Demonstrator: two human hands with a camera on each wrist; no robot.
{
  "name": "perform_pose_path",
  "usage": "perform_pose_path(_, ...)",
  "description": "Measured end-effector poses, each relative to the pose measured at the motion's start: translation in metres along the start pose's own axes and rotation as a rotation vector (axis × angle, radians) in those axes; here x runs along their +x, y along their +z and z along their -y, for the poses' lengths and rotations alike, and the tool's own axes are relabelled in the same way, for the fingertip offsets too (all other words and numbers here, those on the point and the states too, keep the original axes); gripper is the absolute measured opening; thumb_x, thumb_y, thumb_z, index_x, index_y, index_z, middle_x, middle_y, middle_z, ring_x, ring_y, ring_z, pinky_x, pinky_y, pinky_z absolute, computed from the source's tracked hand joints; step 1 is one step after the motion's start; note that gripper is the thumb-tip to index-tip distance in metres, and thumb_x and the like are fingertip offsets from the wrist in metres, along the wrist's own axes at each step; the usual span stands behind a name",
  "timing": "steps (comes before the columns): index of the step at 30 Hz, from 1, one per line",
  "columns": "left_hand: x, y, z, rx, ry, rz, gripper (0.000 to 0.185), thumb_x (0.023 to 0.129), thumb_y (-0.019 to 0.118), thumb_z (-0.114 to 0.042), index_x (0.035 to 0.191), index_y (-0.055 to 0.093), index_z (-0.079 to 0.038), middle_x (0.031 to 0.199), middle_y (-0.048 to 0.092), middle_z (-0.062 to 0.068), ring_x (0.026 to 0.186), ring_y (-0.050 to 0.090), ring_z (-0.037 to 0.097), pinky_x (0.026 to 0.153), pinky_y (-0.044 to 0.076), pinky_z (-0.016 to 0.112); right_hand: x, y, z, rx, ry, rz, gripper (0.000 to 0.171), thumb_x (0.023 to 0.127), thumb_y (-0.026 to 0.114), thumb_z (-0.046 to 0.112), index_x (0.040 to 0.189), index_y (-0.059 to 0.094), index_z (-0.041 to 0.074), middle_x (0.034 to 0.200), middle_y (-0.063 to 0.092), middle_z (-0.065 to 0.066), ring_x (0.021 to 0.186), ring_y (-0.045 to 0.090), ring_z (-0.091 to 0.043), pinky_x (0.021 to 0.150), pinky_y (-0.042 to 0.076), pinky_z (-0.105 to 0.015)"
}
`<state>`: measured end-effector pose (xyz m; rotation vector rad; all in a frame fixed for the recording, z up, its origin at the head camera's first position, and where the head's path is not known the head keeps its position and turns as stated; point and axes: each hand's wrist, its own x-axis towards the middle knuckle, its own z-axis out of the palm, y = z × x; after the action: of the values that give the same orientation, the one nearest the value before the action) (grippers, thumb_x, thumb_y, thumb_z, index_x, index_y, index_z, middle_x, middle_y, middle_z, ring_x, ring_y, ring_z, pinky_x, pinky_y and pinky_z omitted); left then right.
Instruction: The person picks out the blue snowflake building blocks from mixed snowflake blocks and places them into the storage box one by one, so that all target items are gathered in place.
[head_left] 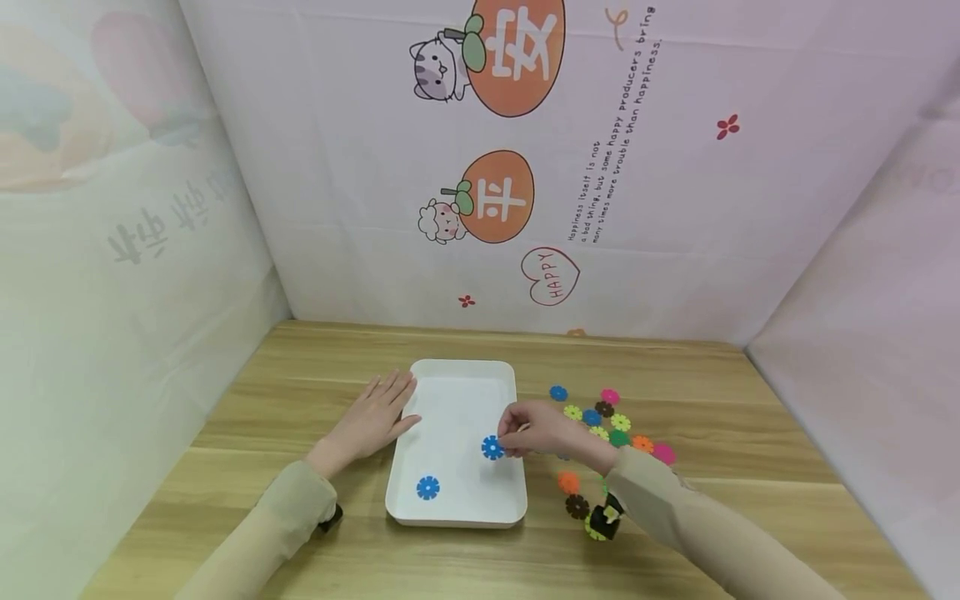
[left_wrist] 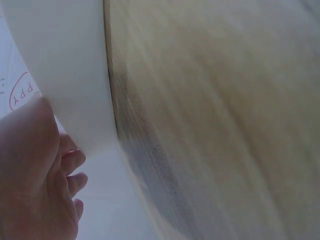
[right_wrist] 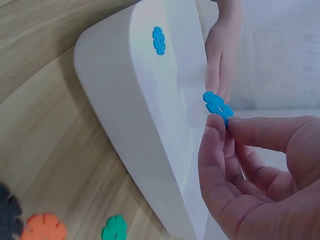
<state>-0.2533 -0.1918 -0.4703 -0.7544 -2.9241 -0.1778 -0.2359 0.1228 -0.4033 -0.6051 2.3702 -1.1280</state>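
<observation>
My right hand (head_left: 534, 427) pinches a blue snowflake disc (right_wrist: 217, 104) by its edge between thumb and forefinger, over the right side of the white tray (head_left: 461, 404). Lying flat on the tray's floor, near the front left corner, is another blue snowflake disc (head_left: 428, 487). My left hand (head_left: 373, 417) rests at the tray's left rim with its fingers straight. In the left wrist view, part of that hand shows beside the tray's outer wall (left_wrist: 75, 65).
To the right of the tray, several snowflake discs lie scattered on the wooden table (head_left: 712, 417), among them an orange disc (head_left: 568, 482), a brown disc (head_left: 577, 506) and a pink disc (head_left: 611, 397). My right forearm hides some. A printed cloth wall (head_left: 360, 208) stands behind.
</observation>
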Motion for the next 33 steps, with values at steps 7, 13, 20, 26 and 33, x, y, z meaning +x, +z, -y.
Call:
perform_pose_path(7, 0.001, 0.001, 0.000, 0.003, -0.010, 0.004, 0.070, 0.103, 0.045, -0.047, 0.154, 0.032, -0.001, 0.162, 0.029, 0.017, 0.151, 0.026, 0.038, 0.123, 0.021, 0.058, 0.022, 0.019, 0.011, 0.015, 0.045, 0.046, 0.008, 0.092, 0.069, 0.008, 0.091, 0.064, 0.001, 0.082, 0.068, -0.009, 0.071, 0.068, -0.013, 0.075, 0.063, -0.034)
perform_pose_path(13, 0.002, 0.001, 0.000, -0.002, -0.018, 0.008, 0.071, 0.103, 0.045, -0.048, 0.154, 0.032, -0.002, 0.162, 0.029, 0.016, 0.152, 0.026, 0.037, 0.124, 0.020, 0.057, 0.039, 0.035, 0.015, 0.006, 0.072, 0.068, 0.006, 0.092, 0.068, 0.007, 0.089, 0.066, 0.002, 0.080, 0.070, -0.008, 0.070, 0.069, -0.012, 0.073, 0.063, -0.031)
perform_pose_path(20, 0.001, 0.001, 0.000, 0.006, -0.023, 0.014, 0.070, 0.103, 0.044, -0.048, 0.154, 0.032, -0.002, 0.162, 0.030, 0.016, 0.152, 0.026, 0.037, 0.124, 0.020, 0.057, 0.055, 0.050, 0.023, -0.043, 0.090, 0.073, 0.007, 0.091, 0.070, 0.008, 0.087, 0.067, 0.004, 0.077, 0.070, -0.005, 0.067, 0.068, -0.011, 0.068, 0.061, -0.026)
perform_pose_path(26, 0.002, -0.001, -0.001, 0.002, -0.016, 0.009, 0.070, 0.103, 0.045, -0.048, 0.154, 0.032, -0.001, 0.162, 0.030, 0.016, 0.151, 0.027, 0.037, 0.124, 0.021, 0.057, 0.064, 0.059, 0.024, -0.063, 0.087, 0.070, 0.008, 0.090, 0.071, 0.007, 0.085, 0.067, 0.004, 0.076, 0.071, -0.006, 0.065, 0.068, -0.011, 0.065, 0.061, -0.024)
perform_pose_path(33, 0.000, -0.002, -0.001, 0.008, -0.019, 0.012, 0.069, 0.103, 0.046, -0.046, 0.153, 0.033, -0.001, 0.161, 0.031, 0.017, 0.151, 0.027, 0.038, 0.123, 0.022, 0.057, 0.069, 0.064, 0.024, -0.088, 0.089, 0.072, 0.008, 0.090, 0.071, 0.008, 0.084, 0.068, 0.005, 0.076, 0.072, -0.007, 0.067, 0.071, -0.016, 0.067, 0.061, -0.026)
